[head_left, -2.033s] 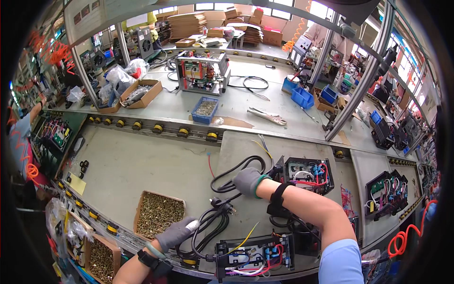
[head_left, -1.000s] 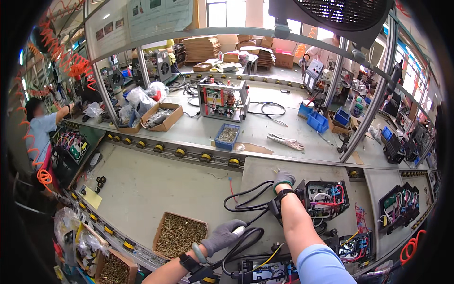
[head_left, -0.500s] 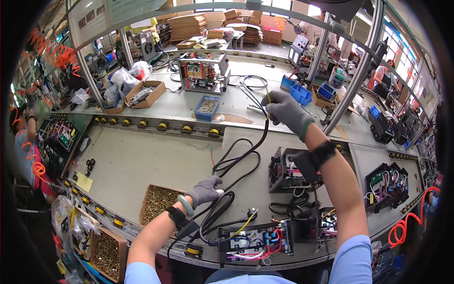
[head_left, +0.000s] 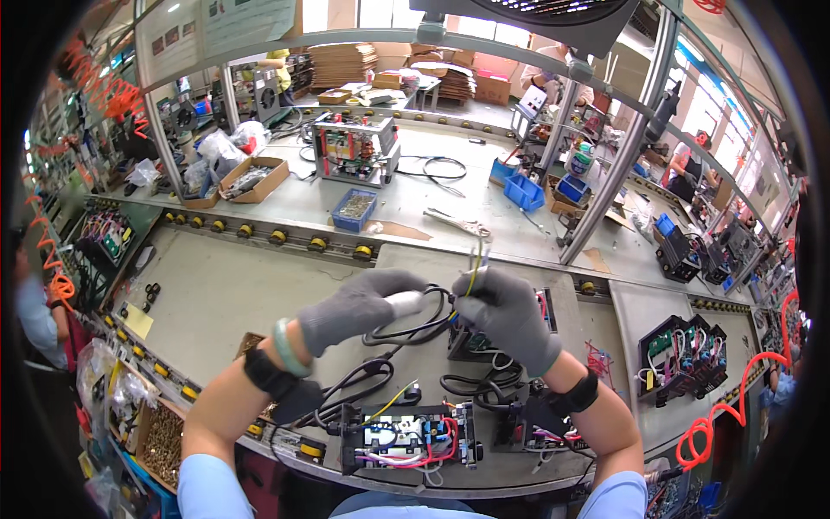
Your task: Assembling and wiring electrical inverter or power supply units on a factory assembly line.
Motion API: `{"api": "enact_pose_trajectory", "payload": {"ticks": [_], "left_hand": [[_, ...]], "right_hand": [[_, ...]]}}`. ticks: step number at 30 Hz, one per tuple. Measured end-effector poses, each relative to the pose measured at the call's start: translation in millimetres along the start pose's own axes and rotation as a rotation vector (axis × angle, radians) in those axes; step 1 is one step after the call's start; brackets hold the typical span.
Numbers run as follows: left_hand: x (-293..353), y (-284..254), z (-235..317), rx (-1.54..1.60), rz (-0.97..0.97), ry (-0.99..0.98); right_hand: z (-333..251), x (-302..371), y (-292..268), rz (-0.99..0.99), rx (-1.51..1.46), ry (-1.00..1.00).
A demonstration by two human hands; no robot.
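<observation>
A black power cable (head_left: 406, 335) with a yellow-green wire (head_left: 475, 268) at its end is up between my hands, over the middle of the bench. My right hand (head_left: 510, 318), in a grey glove, pinches the cable end, and the wire sticks up above its fingertips. Beside it, my left hand (head_left: 359, 310), gloved too, has thumb and fingers closed about the cable near the same end; its fingertips are partly hidden. Below lie coiled black cables (head_left: 354, 381) and an open electronic unit (head_left: 406, 439) with red and white wires. Another unit (head_left: 467, 344) is partly covered by my right hand.
More open units (head_left: 683, 359) stand at the right, near a coiled orange air hose (head_left: 705, 432). A box of brass-coloured screws (head_left: 162, 441) is at the lower left. Beyond the roller rail (head_left: 277, 236) are a blue bin (head_left: 354, 210) and a larger machine (head_left: 354, 151).
My right hand has come down and nearer with the cable end. The left hand has risen from the coiled cable to meet it. The whole view has shifted slightly.
</observation>
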State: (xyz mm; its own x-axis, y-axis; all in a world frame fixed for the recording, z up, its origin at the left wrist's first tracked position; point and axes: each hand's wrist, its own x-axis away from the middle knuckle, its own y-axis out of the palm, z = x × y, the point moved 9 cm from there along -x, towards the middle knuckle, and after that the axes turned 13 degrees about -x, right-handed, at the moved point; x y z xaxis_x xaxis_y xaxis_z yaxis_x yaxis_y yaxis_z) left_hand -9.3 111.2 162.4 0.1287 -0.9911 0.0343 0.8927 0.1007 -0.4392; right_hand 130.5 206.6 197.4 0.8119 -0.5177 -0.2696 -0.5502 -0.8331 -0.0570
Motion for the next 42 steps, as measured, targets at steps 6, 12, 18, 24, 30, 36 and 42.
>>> {"api": "enact_pose_trajectory", "payload": {"ticks": [6,12,18,24,30,36,42], "left_hand": [[8.5,42.9,34.1,0.092,-0.106,0.207],[21.8,11.8,26.8,0.228,0.109,0.049],[37.9,18.7,26.8,0.214,0.129,0.065],[58.3,8.0,4.8,0.280,0.280,0.092],[65.8,23.5,-5.2,0.274,0.220,0.072],[83.6,35.2,7.8,0.141,0.047,0.087],[83.0,28.2,26.5,0.282,0.176,-0.044]], "right_hand": [[-29.2,0.3,22.7,0.086,0.277,-0.236],[0.4,4.4,-7.6,0.194,-0.316,0.161],[16.6,0.1,62.4,-0.136,-0.563,0.358],[14.5,-19.7,66.1,0.058,-0.426,0.293],[19.1,-17.4,58.4,0.025,-0.344,0.156],[-1.0,16.3,77.4,-0.172,-0.222,0.259],[-33.3,21.8,81.8,-0.175,-0.237,0.153]]}}
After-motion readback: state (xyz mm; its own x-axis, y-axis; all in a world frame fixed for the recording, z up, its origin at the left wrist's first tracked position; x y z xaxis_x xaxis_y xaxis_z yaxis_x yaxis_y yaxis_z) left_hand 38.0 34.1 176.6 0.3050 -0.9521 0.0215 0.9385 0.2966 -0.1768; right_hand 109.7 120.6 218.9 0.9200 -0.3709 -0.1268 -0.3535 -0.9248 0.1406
